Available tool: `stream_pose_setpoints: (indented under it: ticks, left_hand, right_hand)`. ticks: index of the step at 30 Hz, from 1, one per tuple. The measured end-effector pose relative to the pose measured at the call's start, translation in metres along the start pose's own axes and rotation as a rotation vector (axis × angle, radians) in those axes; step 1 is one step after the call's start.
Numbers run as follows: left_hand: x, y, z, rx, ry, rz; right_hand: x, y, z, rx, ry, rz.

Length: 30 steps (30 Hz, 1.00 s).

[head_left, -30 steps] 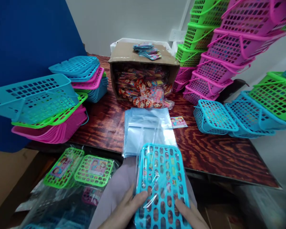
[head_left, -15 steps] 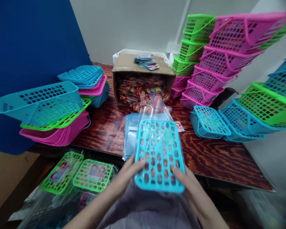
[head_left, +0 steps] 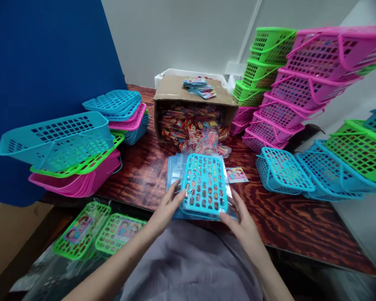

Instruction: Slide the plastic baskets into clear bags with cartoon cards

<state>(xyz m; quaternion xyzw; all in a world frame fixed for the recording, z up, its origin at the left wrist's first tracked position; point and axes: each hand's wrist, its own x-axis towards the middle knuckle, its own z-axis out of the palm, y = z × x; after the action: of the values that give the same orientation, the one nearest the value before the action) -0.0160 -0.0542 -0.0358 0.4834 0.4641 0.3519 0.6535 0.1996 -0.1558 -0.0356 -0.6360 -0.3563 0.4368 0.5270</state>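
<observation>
A lidded light-blue plastic basket (head_left: 204,184) in a clear plastic bag (head_left: 226,184) rests at the table's front edge, on a pile of flat clear bags (head_left: 172,167). Small items show dimly through the lid's holes. My left hand (head_left: 167,205) grips the basket's left side, thumb on the rim. At the lower right corner, my right hand (head_left: 240,217) has its thumb on the rim and its fingers along the bagged side. A printed picture card (head_left: 237,174) lies just right of the bag.
Behind stands an open carton (head_left: 196,92) of small packets, with cards on top. Empty baskets (head_left: 59,138) are stacked at left; filled pink baskets (head_left: 319,54), green baskets (head_left: 269,46) and blue baskets (head_left: 283,169) stand at right. Bagged green baskets (head_left: 83,230) lie below the table edge.
The bagged blue basket has moved away from me and down onto the table, with both hands following it. The card beside it shows more fully. The camera view has shifted slightly.
</observation>
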Motion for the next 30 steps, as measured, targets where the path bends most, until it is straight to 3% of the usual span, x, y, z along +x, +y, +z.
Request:
stream_pose_setpoints:
  ticks: [4,8,11,17,23,30]
  left_hand:
    - [-0.028,-0.021,-0.006,0.423,-0.011,0.388]
    - [-0.033,-0.025,-0.006,0.839,0.218,0.779]
    - [-0.027,-0.022,-0.003,0.965,0.278,0.971]
    - [-0.016,-0.009,0.001,1.037,0.202,1.107]
    - [-0.011,-0.001,0.013,0.928,0.034,1.215]
    - [-0.011,0.006,0.03,0.819,0.089,1.255]
  right_hand:
    - [-0.011,0.018,-0.001,-0.475,0.165,-0.386]
    - [-0.013,0.018,0.003,-0.709,0.33,-0.782]
    - [-0.014,0.015,0.002,-0.766,0.334,-0.899]
    - [-0.022,0.008,-0.002,-0.786,0.342,-0.945]
    - [-0.013,-0.007,0.031,-0.924,0.354,-0.968]
    - [0.002,-0.008,0.043,-0.94,0.461,-0.989]
